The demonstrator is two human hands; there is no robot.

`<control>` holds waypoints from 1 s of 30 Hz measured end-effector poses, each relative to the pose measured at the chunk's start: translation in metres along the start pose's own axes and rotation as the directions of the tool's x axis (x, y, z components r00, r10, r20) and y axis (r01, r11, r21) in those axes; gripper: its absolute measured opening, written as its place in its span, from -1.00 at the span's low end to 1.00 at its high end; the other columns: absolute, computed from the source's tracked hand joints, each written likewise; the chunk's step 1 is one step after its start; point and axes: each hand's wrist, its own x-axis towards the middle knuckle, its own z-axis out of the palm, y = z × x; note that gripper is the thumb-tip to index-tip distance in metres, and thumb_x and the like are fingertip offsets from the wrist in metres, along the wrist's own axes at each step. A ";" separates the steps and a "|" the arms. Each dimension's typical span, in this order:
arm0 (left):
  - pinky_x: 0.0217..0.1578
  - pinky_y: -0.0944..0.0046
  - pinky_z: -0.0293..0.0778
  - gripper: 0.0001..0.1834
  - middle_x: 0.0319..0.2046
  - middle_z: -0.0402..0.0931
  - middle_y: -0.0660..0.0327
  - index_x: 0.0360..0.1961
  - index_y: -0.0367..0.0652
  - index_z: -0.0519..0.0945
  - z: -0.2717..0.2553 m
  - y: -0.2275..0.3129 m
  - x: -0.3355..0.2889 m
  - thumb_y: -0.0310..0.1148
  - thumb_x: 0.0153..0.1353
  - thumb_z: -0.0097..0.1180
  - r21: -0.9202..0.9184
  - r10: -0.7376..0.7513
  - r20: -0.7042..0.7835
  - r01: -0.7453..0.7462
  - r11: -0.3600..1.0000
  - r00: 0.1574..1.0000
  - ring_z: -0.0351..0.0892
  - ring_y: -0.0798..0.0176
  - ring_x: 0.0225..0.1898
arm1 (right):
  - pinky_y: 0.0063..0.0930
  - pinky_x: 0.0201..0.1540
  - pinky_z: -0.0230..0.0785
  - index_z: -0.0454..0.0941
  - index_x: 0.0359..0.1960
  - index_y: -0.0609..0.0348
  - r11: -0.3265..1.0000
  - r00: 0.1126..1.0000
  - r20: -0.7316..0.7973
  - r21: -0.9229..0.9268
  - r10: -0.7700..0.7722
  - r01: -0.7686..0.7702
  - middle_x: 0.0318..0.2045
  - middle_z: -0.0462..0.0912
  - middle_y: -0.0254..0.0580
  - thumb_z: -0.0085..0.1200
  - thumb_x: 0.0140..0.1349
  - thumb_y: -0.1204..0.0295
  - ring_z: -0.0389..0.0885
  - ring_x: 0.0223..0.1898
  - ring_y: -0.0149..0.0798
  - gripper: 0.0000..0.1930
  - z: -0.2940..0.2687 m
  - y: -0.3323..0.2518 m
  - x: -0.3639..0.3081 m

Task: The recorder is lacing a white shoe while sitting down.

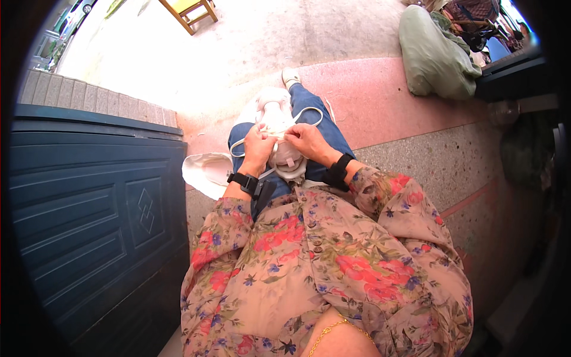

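Note:
Across my lap, over blue jeans (315,107), lies a pale pinkish-white shoe (290,160), its far part washed out by glare. My left hand (258,147) is closed in a pinch on a white shoelace (313,110) over the middle of the shoe. Close beside it, my right hand (308,141) also pinches the lace, fingertips bent down. One loop of lace stands out on the right above the right hand; another hangs left of the left hand. The exact crossing between the fingertips is too bright to make out. Black straps circle both wrists.
At my left stands a dark blue panelled door (95,208). A white, hollow shoe-like thing (207,169) lies beside my left leg. A stuffed pale green sack (434,56) rests at the far right. The yellow wooden stool (190,13) is at the far top, on sunlit ground.

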 end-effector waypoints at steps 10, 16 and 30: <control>-0.36 0.45 0.39 -0.70 -0.39 0.53 0.21 -0.15 -0.40 0.47 -0.048 0.007 -0.001 -0.54 0.04 -0.02 0.174 0.127 -0.102 -0.108 0.979 0.987 0.47 0.43 -0.39 | -0.28 -0.27 0.34 0.55 -0.44 0.24 0.986 0.995 0.033 -0.135 -0.096 0.099 -0.52 0.55 -0.07 0.04 -0.02 0.44 0.49 -0.36 -0.05 -0.86 -0.003 -0.003 0.001; -0.24 0.19 0.40 -0.81 -0.37 0.52 -0.03 -0.37 -0.23 0.60 -0.036 0.007 -0.008 -0.36 0.04 0.05 0.655 0.202 0.084 -0.207 0.726 0.976 0.50 0.04 -0.29 | -0.30 -0.24 0.32 0.54 -0.40 0.21 0.978 0.989 -0.079 -0.176 -0.124 0.109 -0.41 0.55 -0.09 -0.01 -0.03 0.52 0.47 -0.30 -0.08 -0.86 -0.006 0.001 0.002; -0.29 0.11 0.34 -0.85 -0.46 0.48 0.03 -0.48 -0.22 0.57 -0.037 0.001 -0.012 -0.35 -0.01 0.10 0.828 0.429 0.218 -0.399 0.394 0.876 0.40 0.00 -0.35 | -0.18 -0.05 0.08 0.55 -0.40 0.00 0.495 0.934 0.278 -0.793 -0.225 0.356 -0.52 0.55 -0.32 -0.03 -0.06 0.51 0.45 -0.27 -0.27 -0.83 -0.030 0.000 0.036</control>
